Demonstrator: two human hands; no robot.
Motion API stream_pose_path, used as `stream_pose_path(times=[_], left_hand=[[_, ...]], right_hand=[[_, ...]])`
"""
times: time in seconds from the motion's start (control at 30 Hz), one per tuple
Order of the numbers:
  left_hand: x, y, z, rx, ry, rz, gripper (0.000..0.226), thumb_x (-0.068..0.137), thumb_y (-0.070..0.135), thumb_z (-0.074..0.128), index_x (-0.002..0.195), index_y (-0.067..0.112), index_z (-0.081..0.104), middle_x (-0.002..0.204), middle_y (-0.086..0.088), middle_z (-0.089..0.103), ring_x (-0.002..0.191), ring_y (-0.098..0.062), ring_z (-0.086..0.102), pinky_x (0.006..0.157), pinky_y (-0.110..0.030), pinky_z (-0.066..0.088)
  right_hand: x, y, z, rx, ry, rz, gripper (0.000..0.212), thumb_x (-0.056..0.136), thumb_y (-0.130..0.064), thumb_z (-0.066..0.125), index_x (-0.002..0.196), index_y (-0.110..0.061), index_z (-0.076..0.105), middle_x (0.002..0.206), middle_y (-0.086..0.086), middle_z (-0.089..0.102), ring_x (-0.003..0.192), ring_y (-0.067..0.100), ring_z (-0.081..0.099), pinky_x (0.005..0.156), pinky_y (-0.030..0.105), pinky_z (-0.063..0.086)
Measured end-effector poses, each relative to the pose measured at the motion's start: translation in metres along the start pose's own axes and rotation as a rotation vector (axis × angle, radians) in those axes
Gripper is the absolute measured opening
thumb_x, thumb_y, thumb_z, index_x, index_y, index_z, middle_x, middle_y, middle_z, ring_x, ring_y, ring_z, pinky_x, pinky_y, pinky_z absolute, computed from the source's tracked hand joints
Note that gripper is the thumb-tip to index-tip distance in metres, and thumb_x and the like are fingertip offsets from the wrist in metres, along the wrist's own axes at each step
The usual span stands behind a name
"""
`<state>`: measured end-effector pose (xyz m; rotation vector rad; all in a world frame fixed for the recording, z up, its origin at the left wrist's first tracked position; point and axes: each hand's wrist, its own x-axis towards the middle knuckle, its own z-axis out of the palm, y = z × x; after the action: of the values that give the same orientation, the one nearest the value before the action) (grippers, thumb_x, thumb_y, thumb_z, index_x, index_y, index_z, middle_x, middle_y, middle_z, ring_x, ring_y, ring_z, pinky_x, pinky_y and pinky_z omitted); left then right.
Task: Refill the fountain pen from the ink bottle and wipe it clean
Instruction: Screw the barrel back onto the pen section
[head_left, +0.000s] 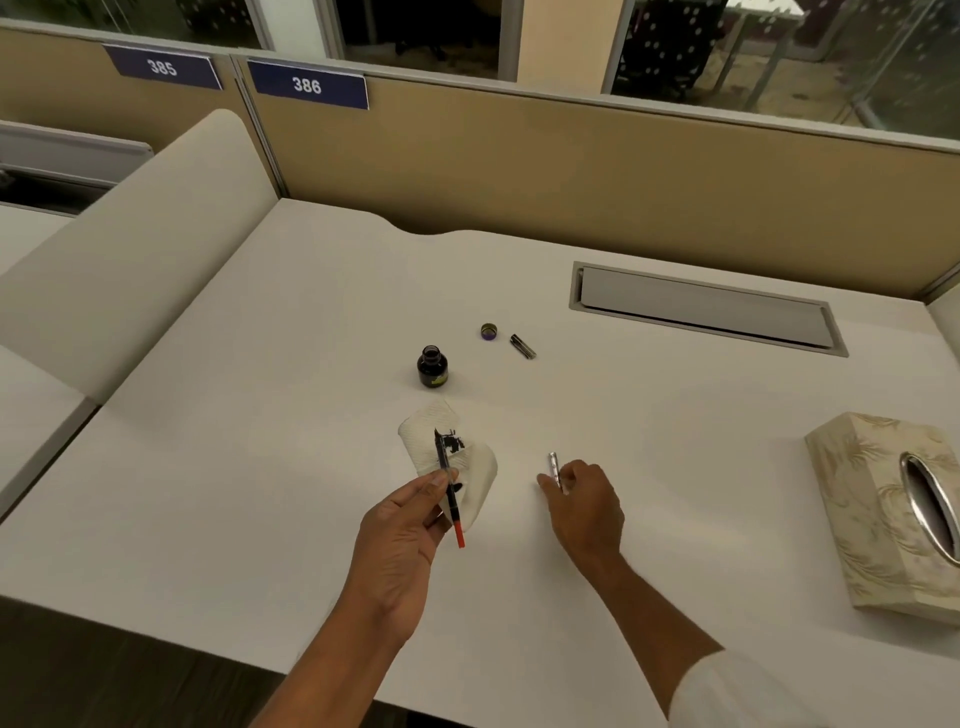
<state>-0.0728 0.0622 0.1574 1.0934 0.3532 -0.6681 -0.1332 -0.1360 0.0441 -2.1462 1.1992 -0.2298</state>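
Observation:
My left hand (405, 525) grips the pen's front section (448, 483), nib pointing away and its red converter end toward me. Beneath it lies a white tissue (478, 467) with black ink blots. My right hand (584, 501) pinches the silver pen barrel (554, 466), to the right of the tissue. The open ink bottle (432, 367) stands upright behind the tissue. Its round cap (489, 331) lies behind and right of it, and the dark pen cap (522, 346) rests further right.
A patterned tissue box (883, 514) sits at the desk's right edge. A grey cable hatch (706, 312) is set into the desk at the back right. Beige partitions with number plates 385 and 386 stand behind. The desk's front edge is close to me.

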Motion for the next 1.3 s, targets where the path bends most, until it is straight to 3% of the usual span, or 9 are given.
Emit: stream_pose_path(times=[0.23,0.37,0.47,0.53,0.63,0.73,0.87,1.0,1.3], left_hand=[[0.000,0.006,0.004,-0.024,0.023,0.017,0.026,0.093,0.004,0.063,0.115,-0.006,0.071,0.120,-0.018,0.074,0.106,-0.027,0.069,0.095,-0.037,0.052],[0.000,0.011,0.010,-0.076,0.043,0.024,0.028,0.093,0.005,0.064,0.118,-0.006,0.070,0.120,-0.018,0.073,0.105,-0.028,0.069,0.091,-0.035,0.053],[-0.004,0.016,0.020,-0.126,0.047,0.031,0.025,0.091,0.005,0.065,0.113,-0.005,0.071,0.116,-0.017,0.073,0.096,-0.024,0.070,0.083,-0.031,0.057],[-0.009,0.019,0.028,-0.162,0.024,0.037,0.018,0.089,0.004,0.065,0.104,-0.002,0.074,0.110,-0.015,0.075,0.088,-0.019,0.074,0.076,-0.027,0.060],[-0.016,0.022,0.043,-0.231,-0.023,0.040,0.019,0.094,0.003,0.062,0.110,-0.001,0.072,0.114,-0.016,0.075,0.094,-0.020,0.076,0.088,-0.032,0.058],[-0.027,0.024,0.059,-0.258,-0.076,0.042,0.028,0.095,0.004,0.061,0.122,-0.002,0.067,0.121,-0.016,0.073,0.106,-0.023,0.073,0.099,-0.037,0.055],[-0.044,0.025,0.075,-0.293,-0.124,0.052,0.028,0.097,0.005,0.059,0.122,-0.001,0.066,0.120,-0.017,0.074,0.102,-0.022,0.075,0.088,-0.032,0.061],[-0.058,0.025,0.087,-0.327,-0.160,0.062,0.028,0.097,0.005,0.058,0.123,-0.001,0.066,0.120,-0.017,0.074,0.104,-0.023,0.075,0.091,-0.035,0.059],[-0.078,0.015,0.103,-0.308,-0.181,0.092,0.023,0.096,0.006,0.059,0.115,-0.001,0.069,0.116,-0.016,0.075,0.100,-0.021,0.075,0.084,-0.031,0.062]], right_hand=[[0.013,-0.002,0.009,-0.011,0.005,0.022,0.017,0.087,-0.028,0.062,0.075,-0.016,0.059,0.080,0.003,0.062,0.078,0.029,0.061,0.068,0.040,0.052],[-0.017,-0.022,-0.020,0.292,-0.041,0.019,0.016,0.085,-0.026,0.071,0.071,-0.022,0.063,0.070,-0.004,0.067,0.069,0.018,0.062,0.066,0.035,0.053],[-0.065,-0.045,-0.060,0.488,-0.158,-0.076,0.012,0.086,-0.023,0.074,0.076,-0.022,0.069,0.075,-0.005,0.071,0.070,0.008,0.063,0.063,0.018,0.048],[-0.097,-0.056,-0.086,0.535,-0.236,-0.120,0.009,0.086,-0.025,0.075,0.079,-0.022,0.071,0.079,-0.006,0.071,0.064,0.005,0.059,0.058,0.019,0.044],[-0.129,-0.068,-0.113,0.560,-0.296,-0.159,0.006,0.086,-0.029,0.075,0.081,-0.026,0.072,0.081,-0.009,0.071,0.061,0.017,0.054,0.057,0.021,0.044],[-0.141,-0.074,-0.127,0.591,-0.285,-0.182,0.007,0.085,-0.028,0.075,0.079,-0.029,0.071,0.081,-0.011,0.072,0.068,0.009,0.061,0.060,0.020,0.047],[-0.144,-0.078,-0.140,0.588,-0.226,-0.194,0.007,0.086,-0.030,0.075,0.079,-0.029,0.071,0.080,-0.012,0.072,0.066,0.004,0.060,0.059,0.019,0.047],[-0.145,-0.076,-0.152,0.574,-0.184,-0.223,0.008,0.085,-0.033,0.074,0.080,-0.030,0.071,0.080,-0.013,0.071,0.066,0.005,0.061,0.057,0.019,0.049],[-0.147,-0.066,-0.171,0.587,-0.173,-0.268,0.008,0.086,-0.030,0.075,0.080,-0.030,0.070,0.080,-0.014,0.071,0.066,0.002,0.060,0.058,0.016,0.047]])
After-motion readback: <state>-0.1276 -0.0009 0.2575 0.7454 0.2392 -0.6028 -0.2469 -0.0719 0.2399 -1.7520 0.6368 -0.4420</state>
